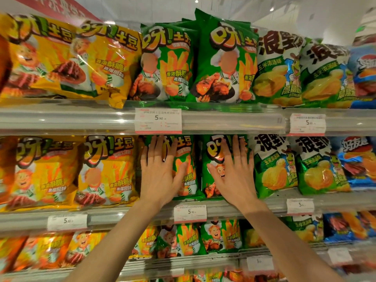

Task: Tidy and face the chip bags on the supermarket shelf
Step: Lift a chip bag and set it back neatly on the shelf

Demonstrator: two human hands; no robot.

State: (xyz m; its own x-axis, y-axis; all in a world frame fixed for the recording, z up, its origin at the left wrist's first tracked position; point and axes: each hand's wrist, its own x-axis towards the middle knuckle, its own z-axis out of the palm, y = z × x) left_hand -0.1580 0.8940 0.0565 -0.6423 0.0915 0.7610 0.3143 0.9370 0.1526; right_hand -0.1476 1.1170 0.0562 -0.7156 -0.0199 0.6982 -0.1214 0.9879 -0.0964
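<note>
Two green chip bags stand side by side on the middle shelf. My left hand (160,169) lies flat with fingers spread on the front of the left green bag (185,176). My right hand (234,171) rests the same way, palm down, on the right green bag (213,159). Neither hand grips anything. Both bags stand upright and face forward, partly hidden by my hands. On the top shelf two more green bags (221,64) stand upright, the right one in front and slightly taller.
Yellow bags (105,169) fill the shelves to the left, lighter green and white bags (272,165) and blue bags (358,159) to the right. Clear shelf rails carry price tags (158,120). A lower shelf (183,259) holds more bags.
</note>
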